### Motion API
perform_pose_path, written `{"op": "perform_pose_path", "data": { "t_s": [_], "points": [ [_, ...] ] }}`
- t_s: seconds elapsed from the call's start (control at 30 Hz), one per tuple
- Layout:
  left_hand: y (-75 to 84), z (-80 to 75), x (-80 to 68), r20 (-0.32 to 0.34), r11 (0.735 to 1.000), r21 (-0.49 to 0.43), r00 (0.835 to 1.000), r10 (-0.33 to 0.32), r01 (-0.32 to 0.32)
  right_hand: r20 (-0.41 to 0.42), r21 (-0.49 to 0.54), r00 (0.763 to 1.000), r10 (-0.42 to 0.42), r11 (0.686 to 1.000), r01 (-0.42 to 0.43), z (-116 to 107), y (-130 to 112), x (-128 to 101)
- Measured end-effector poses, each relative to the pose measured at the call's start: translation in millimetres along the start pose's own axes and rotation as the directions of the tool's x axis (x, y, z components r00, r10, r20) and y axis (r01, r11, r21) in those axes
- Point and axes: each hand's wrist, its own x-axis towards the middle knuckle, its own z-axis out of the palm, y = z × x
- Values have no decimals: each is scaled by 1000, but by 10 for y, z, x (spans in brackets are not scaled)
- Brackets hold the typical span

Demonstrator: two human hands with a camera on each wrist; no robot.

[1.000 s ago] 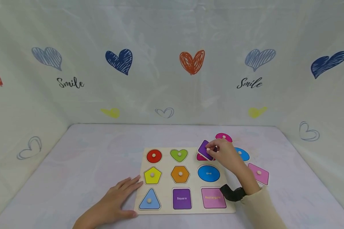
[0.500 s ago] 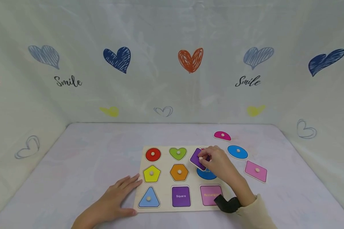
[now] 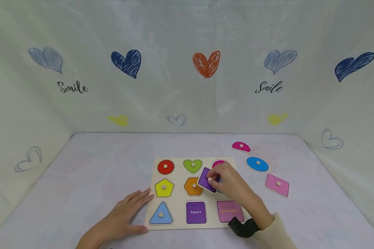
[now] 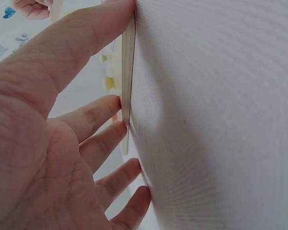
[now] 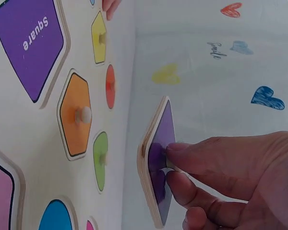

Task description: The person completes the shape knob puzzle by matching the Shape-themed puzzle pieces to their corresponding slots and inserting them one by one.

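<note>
Clock positions are read from the centre of the board (image 3: 179, 202), head view. Your right hand (image 3: 231, 181), at 2 o'clock, pinches the knob (image 3: 210, 179) of the purple square (image 3: 204, 184) between thumb and fingers. That square is held tilted above the board, between 1 and 2, clear of its surface, overlapping the orange hexagon (image 3: 190, 191) from the head camera. Your left hand (image 3: 121, 215), between 8 and 9, is spread, thumb and fingertips touching the board's edge. The slot marked "Square" (image 3: 196, 218) lies at 6. On the table (image 3: 96, 166) lie a magenta half-circle (image 3: 237, 146) between 1 and 2, a blue oval (image 3: 253, 164) at 2 and a pink rectangle (image 3: 272, 184) at 3.
</note>
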Motion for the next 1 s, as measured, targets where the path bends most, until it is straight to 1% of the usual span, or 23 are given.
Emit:
{"op": "perform_pose_path", "data": {
  "t_s": [0.1, 0.23, 0.47, 0.63, 0.8, 1.0],
  "points": [
    [-1, 2, 0, 5, 1000, -4, 1000, -7, 7, 38, -7, 999, -37, 999, 37, 42, -23, -10],
    [-2, -3, 2, 6, 1000, 4, 1000, -10, 10, 98, -11, 991, -93, 995, 95, 95, -41, -18],
    [-4, -10, 4, 0, 1000, 8, 1000, -2, 2, 209, -45, 970, -124, 990, 137, 177, -78, -56],
    [1, -11, 4, -2, 1000, 13, 1000, -5, 5, 242, -36, 959, -149, 986, 162, 212, -93, -74],
    [10, -14, 1, 0, 1000, 12, 1000, -9, 9, 276, -52, 944, -182, 978, 204, 254, -90, -73],
    [18, -10, 1, 6, 1000, -6, 1000, -20, 20, 332, -50, 923, -194, 974, 222, 316, -84, -65]
  ]
}}
